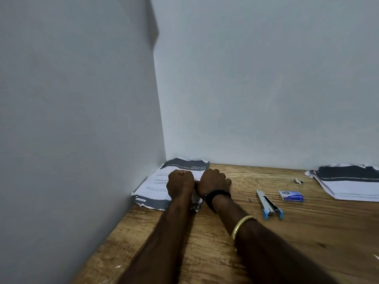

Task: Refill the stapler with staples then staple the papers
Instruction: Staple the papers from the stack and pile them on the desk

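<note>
1. Paper stack, left [162, 184]: printed sheets with dark bands, ragged edges, lying in the corner where the grey walls meet, on the wooden table [235, 253]. Both hands rest on it.
2. Left hand [180, 184]: curled into a fist, knuckles up, pressing on the stack. Whether anything is inside the fist cannot be told.
3. Small metal item [195, 208]: glimpsed at the stack's near edge between the two wrists; too small to identify.
4. Right hand [214, 180]: fingers bent down onto the right edge of the same stack, touching the left hand. Dark band at the wrist, gold bangle further up the forearm. Whether it grips anything cannot be told.
5. Stapler [268, 204]: grey with blue ends, swung open and lying flat on the table, well apart from both hands. Whether staples are loaded cannot be seen.
6. Staple box [291, 196]: blue, just beside the stapler.
7. Small clip-like object [297, 180]: near the far wall, unidentified.
8. Paper stack, right [348, 184]: second pile, at the table's right edge.
9. Risks, as judged: the torn, uneven sheets may shift when the hands lift, leaving edges misaligned for stapling; the open stapler may spill staples if picked up carelessly.
</note>
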